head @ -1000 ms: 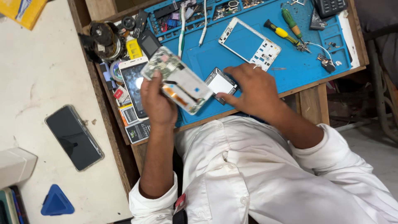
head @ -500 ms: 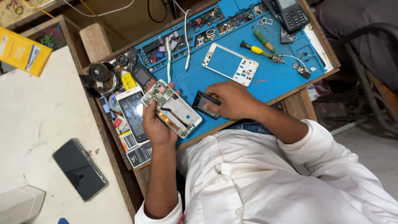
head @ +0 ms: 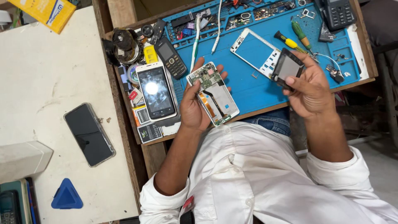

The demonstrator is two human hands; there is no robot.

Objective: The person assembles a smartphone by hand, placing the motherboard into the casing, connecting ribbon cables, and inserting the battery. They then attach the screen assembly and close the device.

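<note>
My left hand (head: 195,108) holds an opened phone (head: 213,92) with its circuit board and ribbon cable showing, above the near edge of the blue work mat (head: 248,89). In my right hand (head: 311,89), raised over the mat's right part, is a small dark flat rectangular part (head: 286,66), gripped between fingers and thumb. Just left of that part a white phone frame (head: 255,52) lies on the mat. A screwdriver with a green and yellow handle (head: 296,35) rests beyond my right hand.
A white smartphone (head: 156,92) and a black keypad phone (head: 171,58) lie left of the mat. On the pale table at left are a black smartphone (head: 89,135), a blue triangular pick (head: 66,196) and a yellow box (head: 45,12). Small parts crowd the mat's far edge.
My right hand has lifted the dark flat part off the mat and carried it right. My left hand still holds the opened phone. The camera view has shifted.
</note>
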